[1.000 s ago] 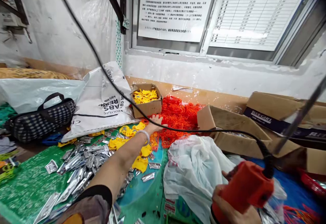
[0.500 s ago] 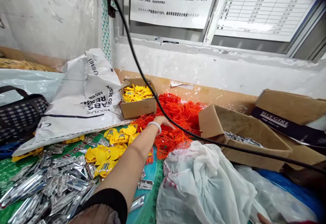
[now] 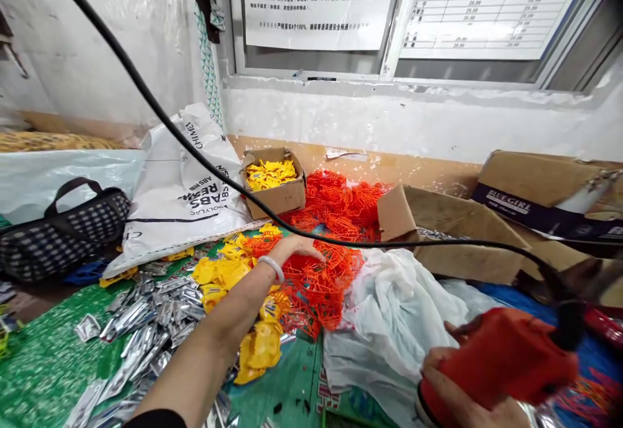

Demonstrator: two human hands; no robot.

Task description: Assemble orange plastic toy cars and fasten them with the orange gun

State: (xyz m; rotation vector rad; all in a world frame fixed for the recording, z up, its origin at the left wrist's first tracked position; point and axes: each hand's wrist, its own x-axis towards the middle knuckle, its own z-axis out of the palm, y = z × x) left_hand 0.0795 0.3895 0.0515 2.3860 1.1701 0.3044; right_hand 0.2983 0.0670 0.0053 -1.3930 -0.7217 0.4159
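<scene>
My left hand point(image 3: 298, 246) reaches into the pile of thin, net-like orange-red plastic pieces point(image 3: 324, 275). Its fingers curl down among the pieces and are partly hidden. A pale bracelet point(image 3: 272, 268) circles the wrist. At the lower right, my right hand point(image 3: 462, 382) is wrapped round a red corded power tool point(image 3: 506, 356), blurred, its exact kind unclear. The tool's black cord point(image 3: 233, 181) arches across the view, passing in front of my left hand. Yellow flat pieces point(image 3: 221, 273) lie left of my left hand, beside many silvery strips point(image 3: 160, 304).
A small carton point(image 3: 278, 199) of yellow pieces stands at the back. Further right is an open carton point(image 3: 457, 220) with silvery pieces. A white plastic bag point(image 3: 394, 304) lies between my hands. A printed white sack point(image 3: 180, 201) and a checked bag point(image 3: 73, 233) sit left.
My left hand has drawn part of the orange-red pile nearer, spreading it over the green surface and silvery strips. The power tool in my right hand is back in view at lower right.
</scene>
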